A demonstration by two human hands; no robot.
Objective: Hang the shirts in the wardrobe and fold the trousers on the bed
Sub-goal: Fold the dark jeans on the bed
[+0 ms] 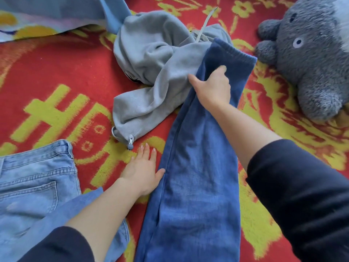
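Dark blue trousers (196, 186) lie lengthwise down the middle of the red and yellow bed cover (47, 72), their ribbed waistband at the far end. My right hand (213, 87) lies on them just below the waistband, thumb spread left and fingertips curled over the cloth. My left hand (143, 171) rests flat on the cover, its thumb touching the trousers' left edge. Crumpled grey trousers (151, 59) with a drawstring toggle lie beyond, partly under the blue ones. Light blue jeans (34, 190) lie at the near left.
A grey plush toy (309, 61) sits at the far right of the bed. A light blue and patterned cloth (47, 17) lies bunched at the far left. Bare red and yellow cover shows at centre left and along the right side.
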